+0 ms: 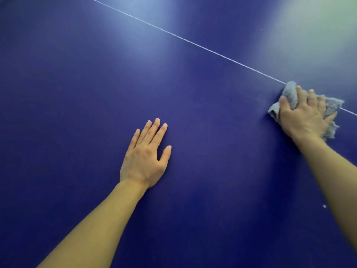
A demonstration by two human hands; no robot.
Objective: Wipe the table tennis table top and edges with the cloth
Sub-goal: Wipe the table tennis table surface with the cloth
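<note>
The dark blue table tennis table top (77, 93) fills the whole view. A thin white line (185, 41) runs across it from the upper left to the right edge. A crumpled grey cloth (290, 95) lies bunched on that line at the far right. My right hand (305, 115) lies on top of the cloth, its fingers curled into the fabric and pressing it onto the surface. My left hand (144, 155) rests flat on the table near the middle, fingers straight and spread, holding nothing.
A small white speck (324, 206) sits on the surface at the lower right, beside my right forearm. Pale light reflections show on the far part of the table. No table edge is in view.
</note>
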